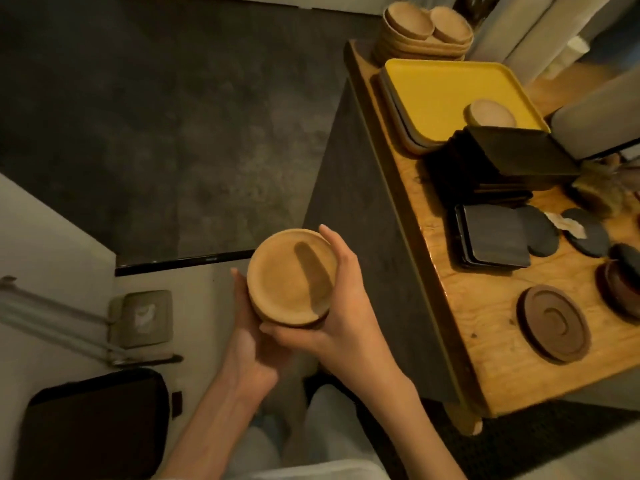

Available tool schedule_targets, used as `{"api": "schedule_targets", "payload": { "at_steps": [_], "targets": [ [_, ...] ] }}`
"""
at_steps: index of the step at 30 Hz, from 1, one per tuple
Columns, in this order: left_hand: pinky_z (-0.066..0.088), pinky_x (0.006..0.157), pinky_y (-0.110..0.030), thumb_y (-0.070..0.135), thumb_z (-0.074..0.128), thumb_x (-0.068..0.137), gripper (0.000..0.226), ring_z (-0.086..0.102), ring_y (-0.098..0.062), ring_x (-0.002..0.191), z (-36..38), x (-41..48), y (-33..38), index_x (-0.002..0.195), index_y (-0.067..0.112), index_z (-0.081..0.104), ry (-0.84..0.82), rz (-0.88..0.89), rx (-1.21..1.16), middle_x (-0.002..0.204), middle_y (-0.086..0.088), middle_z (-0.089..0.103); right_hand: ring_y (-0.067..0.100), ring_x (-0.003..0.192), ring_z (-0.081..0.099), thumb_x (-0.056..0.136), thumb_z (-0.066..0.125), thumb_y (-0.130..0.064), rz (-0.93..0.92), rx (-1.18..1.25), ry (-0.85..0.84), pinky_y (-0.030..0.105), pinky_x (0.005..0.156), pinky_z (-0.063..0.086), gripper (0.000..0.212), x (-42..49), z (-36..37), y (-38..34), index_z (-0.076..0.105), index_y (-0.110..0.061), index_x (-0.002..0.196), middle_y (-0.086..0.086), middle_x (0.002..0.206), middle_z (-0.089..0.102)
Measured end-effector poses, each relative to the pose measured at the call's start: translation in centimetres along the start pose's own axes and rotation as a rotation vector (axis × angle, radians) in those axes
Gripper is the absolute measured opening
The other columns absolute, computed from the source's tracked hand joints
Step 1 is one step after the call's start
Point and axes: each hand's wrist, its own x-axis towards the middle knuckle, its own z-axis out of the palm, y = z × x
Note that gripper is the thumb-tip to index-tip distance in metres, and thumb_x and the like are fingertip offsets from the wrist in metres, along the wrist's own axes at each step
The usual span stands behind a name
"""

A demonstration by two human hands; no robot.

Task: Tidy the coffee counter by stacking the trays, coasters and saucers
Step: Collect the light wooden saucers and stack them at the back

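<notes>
I hold a stack of light wooden saucers (289, 277) in both hands, out in front of me and off to the left of the tabletop (485, 306), above the dark floor (156, 133). The stack touches nothing but my hands. I cannot tell how many saucers sit under the top one.

My left hand (247, 337) cups the stack from below and from its left side. One fingertip shows at the left rim; the other fingers are hidden beneath. My right hand (346, 306) wraps the right side, with the thumb pressed along the near edge and the fingers curled up round the far right rim. The top saucer faces up and sits roughly level.

The other things lie well apart from my hands, on the tabletop to my right. At its far end stands a pile of pale wooden pieces (426, 29) with two round ones on top. Just nearer is a yellow tray (443, 95) on top of other trays, and a single light saucer (491, 114) rests at its near right corner. A stack of dark square trays (502, 161) stands just beside that, touching the yellow tray's near edge. Nearer still lie dark square coasters (491, 237), with round dark coasters (540, 233) beside them on the right. Closest to me, a dark round saucer (554, 327) with a spiral groove lies flat on the bare wood.
</notes>
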Motion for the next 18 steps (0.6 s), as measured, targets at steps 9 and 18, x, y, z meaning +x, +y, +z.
{"api": "schedule_targets", "payload": {
  "at_steps": [9,18],
  "targets": [
    [0.059,0.064,-0.034,0.061,0.046,0.081,0.061,0.072,-0.024,0.092,2.0,3.8,2.1,0.089,0.012,0.080,-0.014,0.011,0.089,0.103,-0.015,0.074,0.002,0.137,0.033,0.061,0.089,-0.051,0.038,0.003,0.022,0.014,0.110,0.031,0.119,3.7,-0.7,1.5,0.013,-0.031,0.151,-0.013,0.146,0.032],
    [0.058,0.075,-0.043,0.063,0.066,0.070,0.068,0.068,-0.033,0.104,8.3,13.6,6.2,0.111,0.009,0.073,-0.015,-0.101,0.159,0.118,-0.019,0.069,-0.003,0.135,0.036,0.065,0.082,-0.063,0.037,0.123,0.126,0.016,0.107,0.037,0.109,13.6,-5.3,4.4,0.015,-0.043,0.148,-0.024,0.143,0.036]
  ]
}}
